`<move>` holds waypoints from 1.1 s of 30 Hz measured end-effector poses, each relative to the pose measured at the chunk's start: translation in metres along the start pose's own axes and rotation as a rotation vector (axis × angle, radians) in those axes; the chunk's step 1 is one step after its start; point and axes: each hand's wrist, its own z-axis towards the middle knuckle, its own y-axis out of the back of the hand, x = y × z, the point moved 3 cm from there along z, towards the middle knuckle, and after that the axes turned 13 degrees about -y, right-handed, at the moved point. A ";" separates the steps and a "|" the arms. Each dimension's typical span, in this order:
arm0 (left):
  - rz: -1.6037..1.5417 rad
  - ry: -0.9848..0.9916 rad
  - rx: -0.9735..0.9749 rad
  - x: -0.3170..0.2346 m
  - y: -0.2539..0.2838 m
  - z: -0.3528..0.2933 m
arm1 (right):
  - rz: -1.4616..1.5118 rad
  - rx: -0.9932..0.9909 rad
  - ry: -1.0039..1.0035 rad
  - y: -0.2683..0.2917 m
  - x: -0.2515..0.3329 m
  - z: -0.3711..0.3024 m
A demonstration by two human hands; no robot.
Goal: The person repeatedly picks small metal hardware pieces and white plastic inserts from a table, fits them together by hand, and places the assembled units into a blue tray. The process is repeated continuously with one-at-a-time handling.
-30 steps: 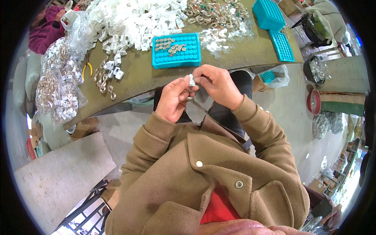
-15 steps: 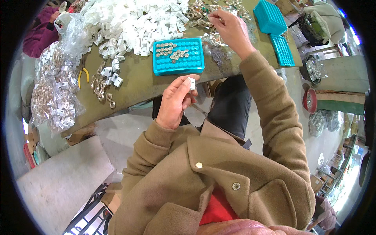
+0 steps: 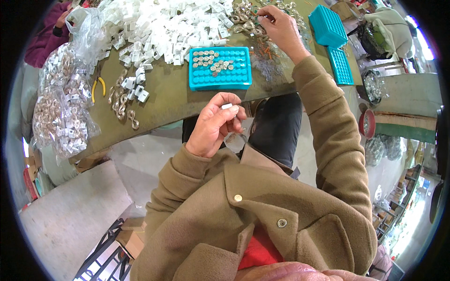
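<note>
My left hand (image 3: 212, 125) is raised between the table edge and my lap, thumb and fingers closed on a small white plastic piece (image 3: 227, 106). A clear, blurry loop shows just below those fingers; I cannot tell whether it is attached to the piece. My right hand (image 3: 281, 32) reaches to the far side of the table, at a pile of coiled clear cords (image 3: 248, 18). Its fingertips are pinched together, and what is between them is hidden. A turquoise tray (image 3: 220, 86) with rows of round wells lies beyond my left hand, holding several small round silver pieces (image 3: 203, 58).
A large heap of white plastic pieces (image 3: 164, 28) covers the back left. Yellow-handled pliers (image 3: 99, 89) lie near bagged cords (image 3: 65, 107). More turquoise trays (image 3: 328, 25) stand at the right. A person in a purple sleeve (image 3: 41, 40) is at the far left.
My left hand has turned the white piece, which now shows a narrower side. The right hand has shifted slightly, its fingertips deeper in the cord pile. The view has moved a little.
</note>
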 end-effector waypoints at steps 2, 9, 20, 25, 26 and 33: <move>-0.027 0.008 0.016 -0.001 0.000 -0.001 | 0.222 0.034 -0.077 0.000 -0.001 0.000; -0.045 0.001 0.035 0.001 0.000 -0.005 | -0.068 -0.019 0.276 -0.014 0.032 -0.015; -0.006 0.007 0.025 0.004 0.000 -0.010 | -0.360 0.259 0.230 -0.041 0.039 0.001; 0.003 0.015 0.036 0.003 0.002 -0.011 | -0.379 0.284 0.180 -0.047 0.049 0.002; 0.008 0.013 0.032 0.002 0.003 -0.012 | -0.342 0.315 0.110 -0.045 0.049 0.003; -0.006 0.011 0.011 0.000 0.004 -0.014 | 0.132 0.289 -0.329 0.010 0.031 0.012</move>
